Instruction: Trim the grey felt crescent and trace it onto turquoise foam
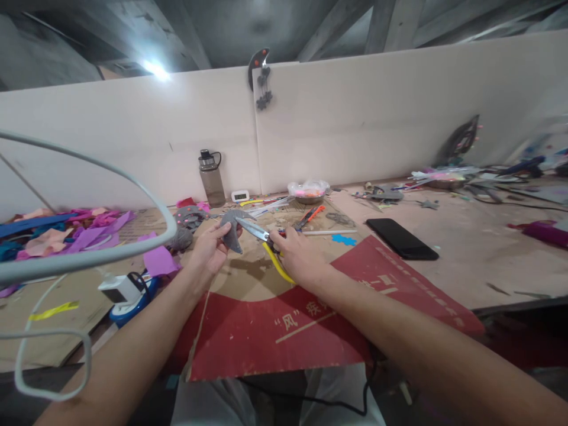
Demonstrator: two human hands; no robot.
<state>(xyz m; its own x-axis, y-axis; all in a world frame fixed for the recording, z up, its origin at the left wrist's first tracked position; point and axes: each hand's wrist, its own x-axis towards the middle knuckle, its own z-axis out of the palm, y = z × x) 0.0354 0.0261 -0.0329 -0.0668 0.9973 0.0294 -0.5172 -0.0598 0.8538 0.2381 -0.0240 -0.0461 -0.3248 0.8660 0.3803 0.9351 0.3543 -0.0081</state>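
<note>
Over the red-and-tan cardboard (319, 337), your left hand (212, 247) pinches a gray felt piece (231, 235), and your right hand (296, 253) grips yellow-handled scissors (254, 229) that overlap it. To their right, a black phone (402, 238) lies on the tabletop (470, 254); farther back, a bottle (212, 182) stands before the white partition (355, 118).

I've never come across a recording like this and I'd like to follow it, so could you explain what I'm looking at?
There's no machine here: one camera, worn on a person's head, looks forward and down. Their bare left hand holds a grey curved piece. Their bare right hand grips a yellow-handled metal tool, its tip at that piece. The table bears a red-and-tan cardboard sheet, a black phone, a bottle and, to the left, colourful scraps.
</note>
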